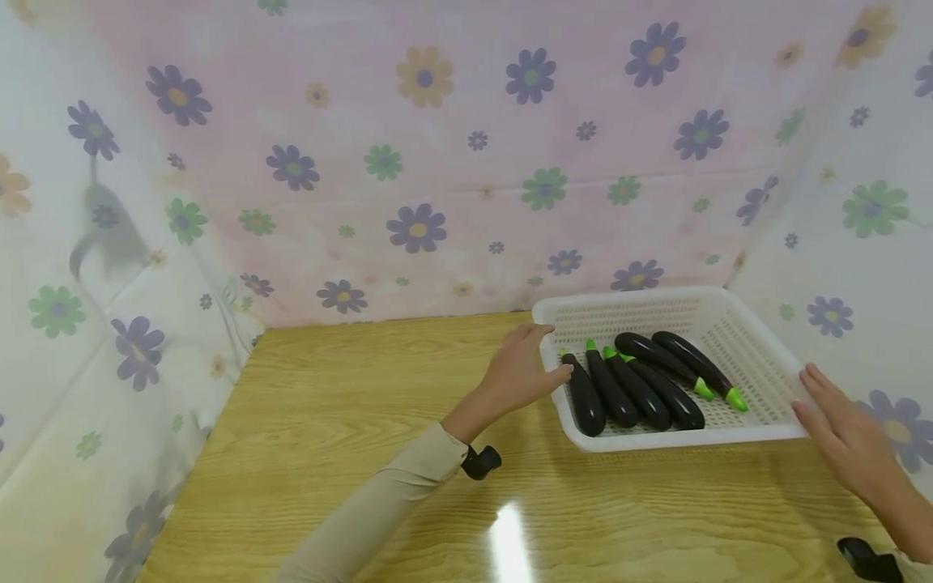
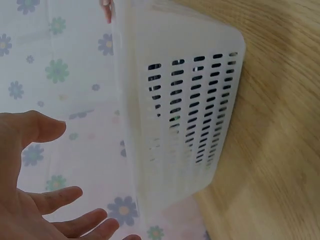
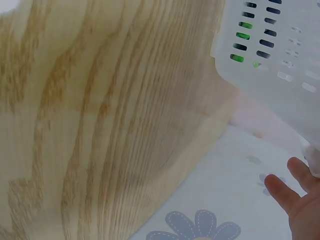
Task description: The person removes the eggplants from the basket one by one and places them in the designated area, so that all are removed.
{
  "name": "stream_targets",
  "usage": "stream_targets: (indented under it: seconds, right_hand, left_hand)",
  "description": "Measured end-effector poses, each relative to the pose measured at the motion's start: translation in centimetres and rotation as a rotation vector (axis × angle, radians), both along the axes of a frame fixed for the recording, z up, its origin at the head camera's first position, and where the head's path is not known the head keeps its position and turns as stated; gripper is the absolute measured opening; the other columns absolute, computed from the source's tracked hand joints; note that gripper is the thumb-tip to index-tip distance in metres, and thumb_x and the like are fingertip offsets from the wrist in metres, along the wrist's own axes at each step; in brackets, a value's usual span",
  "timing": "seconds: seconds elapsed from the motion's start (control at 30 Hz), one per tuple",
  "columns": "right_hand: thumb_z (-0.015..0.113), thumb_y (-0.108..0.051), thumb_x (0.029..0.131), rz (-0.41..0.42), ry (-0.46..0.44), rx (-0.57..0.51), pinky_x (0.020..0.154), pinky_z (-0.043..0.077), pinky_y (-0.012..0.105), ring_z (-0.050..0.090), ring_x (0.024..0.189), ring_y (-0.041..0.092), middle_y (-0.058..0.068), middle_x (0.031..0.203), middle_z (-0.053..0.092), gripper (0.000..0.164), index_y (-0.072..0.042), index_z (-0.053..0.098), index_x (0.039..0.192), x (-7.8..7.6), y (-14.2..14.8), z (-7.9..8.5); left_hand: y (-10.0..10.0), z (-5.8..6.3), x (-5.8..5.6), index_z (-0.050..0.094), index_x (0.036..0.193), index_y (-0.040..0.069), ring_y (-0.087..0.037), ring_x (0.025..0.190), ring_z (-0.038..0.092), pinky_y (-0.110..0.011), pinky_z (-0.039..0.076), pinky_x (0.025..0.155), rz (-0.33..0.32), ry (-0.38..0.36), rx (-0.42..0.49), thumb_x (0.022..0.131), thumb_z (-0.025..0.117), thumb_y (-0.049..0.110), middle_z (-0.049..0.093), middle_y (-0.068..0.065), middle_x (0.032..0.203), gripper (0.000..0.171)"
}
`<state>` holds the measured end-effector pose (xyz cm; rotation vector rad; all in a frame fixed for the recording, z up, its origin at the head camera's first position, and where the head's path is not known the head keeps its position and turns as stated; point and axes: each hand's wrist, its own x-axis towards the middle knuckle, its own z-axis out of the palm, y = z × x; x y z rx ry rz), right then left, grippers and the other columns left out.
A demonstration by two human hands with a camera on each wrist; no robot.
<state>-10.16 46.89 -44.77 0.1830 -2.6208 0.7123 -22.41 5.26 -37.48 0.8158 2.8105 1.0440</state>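
A white plastic basket [image 1: 685,440] with slotted sides stands on the wooden table at the right in the head view. Several dark purple eggplants [image 1: 652,402] with green stem ends lie inside it. My left hand [image 1: 516,371] is at the basket's left rim, thumb and fingers spread apart. In the left wrist view a gap shows between these fingers [image 2: 59,199] and the basket's side wall [image 2: 187,112]. At the right front corner is my right hand [image 1: 849,433], its fingers extended along the rim. The right wrist view shows its fingertips [image 3: 281,192] just below the basket's edge.
The wood-grain table [image 1: 350,413] extends to the left and in front of the basket. Flower-printed cloth [image 1: 452,162] hangs behind it and along both sides, close to the basket's back and right edges. A dark wrist device [image 1: 481,462] sits at the left cuff.
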Motion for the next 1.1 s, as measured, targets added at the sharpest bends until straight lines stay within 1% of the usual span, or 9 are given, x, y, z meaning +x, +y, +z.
stream_targets:
  seconds: [0.2,0.47,0.57,0.63,0.7,0.8,0.9,1.0,1.1]
  right_hand:
    - [0.039,-0.008,0.099,0.017,0.032,0.007,0.111,-0.005,0.024,0.002,0.136,0.002,0.007,0.156,0.009,0.054,0.004,0.019,0.148,0.1,-0.4,-0.2]
    - [0.037,-0.008,0.100,0.007,0.036,0.010,0.114,-0.006,0.036,0.004,0.141,0.026,0.009,0.156,0.008,0.053,0.005,0.018,0.147,0.4,-0.2,-0.3]
    - [0.037,-0.009,0.100,-0.004,0.041,0.008,0.114,-0.005,0.039,0.005,0.142,0.031,0.008,0.156,0.008,0.053,0.005,0.019,0.147,0.5,-0.2,-0.3]
    - [0.038,-0.009,0.100,-0.013,0.045,0.005,0.114,-0.004,0.040,0.005,0.142,0.031,0.008,0.156,0.009,0.053,0.004,0.019,0.148,0.5,-0.2,-0.4]
    - [0.039,-0.010,0.100,-0.023,0.047,0.000,0.114,-0.004,0.043,0.005,0.142,0.028,0.007,0.156,0.010,0.053,0.003,0.020,0.148,0.5,-0.3,-0.4]
    - [0.040,-0.011,0.100,-0.035,0.048,0.000,0.114,-0.002,0.047,0.004,0.141,0.018,0.006,0.156,0.011,0.053,0.001,0.021,0.148,0.4,-0.3,-0.5]
    - [0.040,-0.011,0.100,-0.039,0.048,0.002,0.114,-0.001,0.047,0.004,0.141,0.013,0.005,0.156,0.011,0.053,0.001,0.021,0.149,0.4,-0.4,-0.5]
    - [0.041,-0.010,0.100,-0.031,0.047,-0.004,0.114,-0.002,0.042,0.004,0.140,0.009,0.002,0.156,0.011,0.054,0.000,0.021,0.149,0.4,-0.3,-0.4]
    - [0.042,-0.010,0.099,-0.018,0.045,-0.021,0.114,-0.002,0.037,0.004,0.137,0.000,-0.005,0.155,0.012,0.054,-0.002,0.022,0.149,0.3,-0.2,-0.4]
  left_hand:
    - [2.2,0.3,-0.5,0.049,0.137,0.014,-0.023,0.126,0.041,-0.036,0.046,0.088,0.003,-0.066,0.043,0.088,0.061,0.035,0.041,-0.006,0.140,0.054]
    - [5.3,1.0,-2.0,0.052,0.131,0.008,-0.016,0.097,0.053,-0.026,0.046,0.067,-0.062,-0.202,0.029,0.085,0.065,0.029,0.051,-0.010,0.130,0.052]
    - [6.3,1.1,-2.7,0.060,0.086,0.006,-0.010,0.063,0.046,-0.025,0.039,0.053,-0.095,-0.307,0.044,0.086,0.066,0.024,0.058,-0.004,0.083,0.020]
    - [6.8,1.1,-3.0,0.044,0.061,0.011,-0.009,0.048,0.031,-0.025,0.039,0.047,-0.091,-0.391,0.071,0.085,0.066,0.020,0.041,0.002,0.059,0.034]
    - [7.2,1.1,-3.2,0.024,0.056,0.017,-0.011,0.041,0.021,-0.030,0.045,0.044,-0.078,-0.466,0.087,0.085,0.066,0.018,0.019,0.004,0.052,0.051]
    - [7.5,0.9,-3.4,0.038,0.055,0.016,-0.020,0.041,0.046,-0.046,0.056,0.056,-0.037,-0.537,0.139,0.083,0.068,0.016,0.034,0.003,0.054,0.041]
    - [7.8,0.6,-3.4,0.044,0.062,0.013,-0.039,0.058,0.062,-0.048,0.056,0.061,0.006,-0.578,0.176,0.084,0.066,0.014,0.043,-0.001,0.069,0.031]
    - [8.5,0.1,-3.4,0.032,0.060,0.015,-0.040,0.050,0.054,-0.038,0.046,0.049,0.107,-0.642,0.202,0.083,0.060,0.008,0.038,-0.006,0.075,0.037]
    - [9.7,-0.6,-3.7,0.021,0.064,0.019,-0.030,0.061,0.041,-0.037,0.030,0.050,0.251,-0.709,0.218,0.079,0.057,0.002,0.037,-0.013,0.085,0.042]
